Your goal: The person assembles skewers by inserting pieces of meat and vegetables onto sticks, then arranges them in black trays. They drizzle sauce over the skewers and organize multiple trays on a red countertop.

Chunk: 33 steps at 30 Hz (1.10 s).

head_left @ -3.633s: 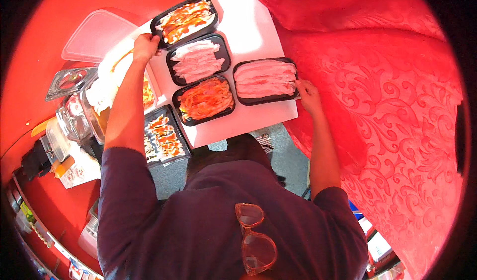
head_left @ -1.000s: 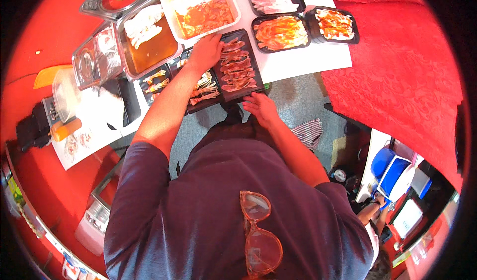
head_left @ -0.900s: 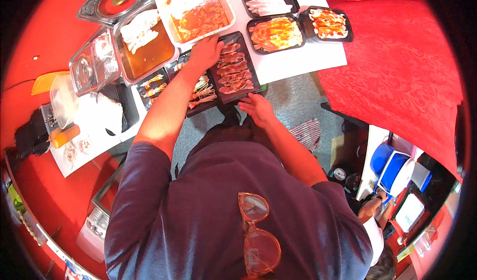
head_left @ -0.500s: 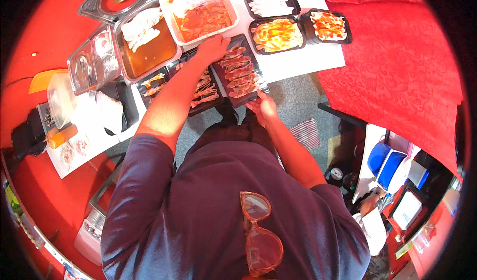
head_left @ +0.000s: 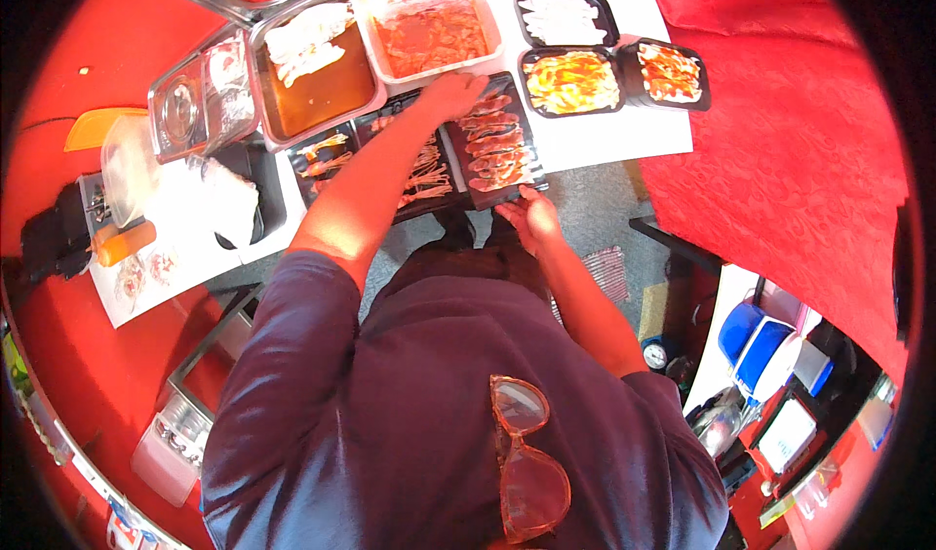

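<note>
A flat black tray (head_left: pixel 483 199) bears a row of reddish-brown meat strips (head_left: pixel 500 142) and sits at the near edge of the white table. At its far left corner is my left hand (head_left: pixel 454 96), fingers closed on the rim and partly hidden from above. My right hand (head_left: pixel 532 220) grips the near right corner, thumb by the edge and fingers underneath. Left of it lies another black tray (head_left: pixel 444 202) with bundles of thin pale strands (head_left: pixel 426 172), partly covered by my left forearm. Farther left, a third dark tray (head_left: pixel 310 191) holds a few similar bundles.
Behind stand a bin of brown liquid (head_left: pixel 317 97) and a white tub (head_left: pixel 499 38) of red-sauced pieces. Several black food trays (head_left: pixel 570 113) stand back right. Clear containers (head_left: pixel 180 111) and an orange-filled bottle (head_left: pixel 127 245) are at left. Red cloth (head_left: pixel 780 150) drapes the right side.
The whole view has shifted, so the table things appear farther right. Both hands stay at the same corners of the meat tray, which sits alongside the other trays.
</note>
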### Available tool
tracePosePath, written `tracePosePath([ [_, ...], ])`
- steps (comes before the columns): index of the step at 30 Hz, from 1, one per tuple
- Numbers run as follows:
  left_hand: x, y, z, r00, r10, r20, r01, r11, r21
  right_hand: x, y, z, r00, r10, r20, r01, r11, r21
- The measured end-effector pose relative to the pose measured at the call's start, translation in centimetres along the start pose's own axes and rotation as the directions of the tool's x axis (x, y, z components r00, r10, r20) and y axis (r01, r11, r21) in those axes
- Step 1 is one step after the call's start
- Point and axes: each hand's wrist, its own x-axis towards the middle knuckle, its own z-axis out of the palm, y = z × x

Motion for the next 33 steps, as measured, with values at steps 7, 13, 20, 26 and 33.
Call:
tracePosePath([
  [7, -7.5, 1.6, -0.7, 0.921, 0.246, -0.303, -0.271, 0.962, -0.043, 1.6, 0.7, -0.8, 0.999, -0.012, 0.031, 0.011, 1.0, 0.02],
  [13, -23.7, -4.4, -2.2, 0.836, -0.028, -0.548, -0.096, 0.976, -0.197, 0.8, 0.3, -3.2, 0.991, 0.086, 0.099, -0.074, 0.99, -0.118],
  [20, -33.0, -10.4, 3.1, 0.793, -0.554, -0.255, 0.137, 0.57, -0.81, -0.4, 0.0, -3.4, 0.989, 0.131, 0.064, -0.111, 0.961, -0.252],
  [26, -31.0, -6.8, 4.4, 0.799, -0.504, -0.328, 0.118, 0.667, -0.736, -0.6, 0.9, -1.6, 0.987, 0.139, 0.084, -0.113, 0.959, -0.26],
  [33, -34.2, -8.8, 6.5, 0.72, -0.684, -0.114, 0.283, 0.439, -0.853, -1.4, 2.9, -1.0, 0.945, 0.239, 0.224, -0.096, 0.855, -0.51],
])
